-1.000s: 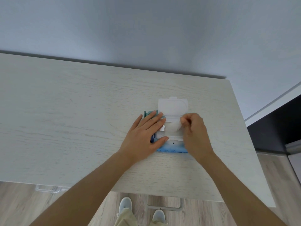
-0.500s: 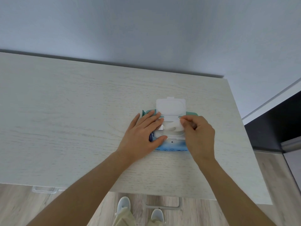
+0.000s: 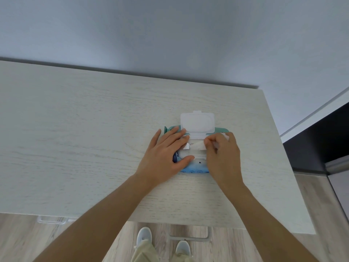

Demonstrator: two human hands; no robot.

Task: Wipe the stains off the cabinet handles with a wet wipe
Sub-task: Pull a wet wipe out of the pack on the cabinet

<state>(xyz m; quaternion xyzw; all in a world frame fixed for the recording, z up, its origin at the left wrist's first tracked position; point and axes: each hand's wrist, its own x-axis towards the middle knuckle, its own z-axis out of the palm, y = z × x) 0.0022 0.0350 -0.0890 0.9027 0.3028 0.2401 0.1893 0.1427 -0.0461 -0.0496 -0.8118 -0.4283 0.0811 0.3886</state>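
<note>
Left hand [image 3: 164, 153] spread flat, fingers extended, pressing down on the left part of the wet wipe pack [image 3: 194, 168], gripping nothing. Right hand [image 3: 222, 157] just to its right, thumb and fingertips pinched shut on the wet wipe [image 3: 198, 145] at the pack's opening. Wipe white, crumpled, partly drawn out, lying between the two hands and touching both. Pack lid [image 3: 197, 122] white, flipped open, lying flat beyond the fingertips of both hands. Blue lower edge of the pack peeking out beneath the left thumb and beside the right palm; teal upper edge showing past the left fingertips. Pack resting on the pale wood-grain counter [image 3: 75, 148], nearer its right end. Below the forearms, past the counter's near edge: two cabinet handles, a clear one [image 3: 52, 220] well left of the left arm and a grey one [image 3: 189, 236] between the arms. Stains on either too small to tell. Light shoes [image 3: 144, 236] on the wooden floor under the arms.
</note>
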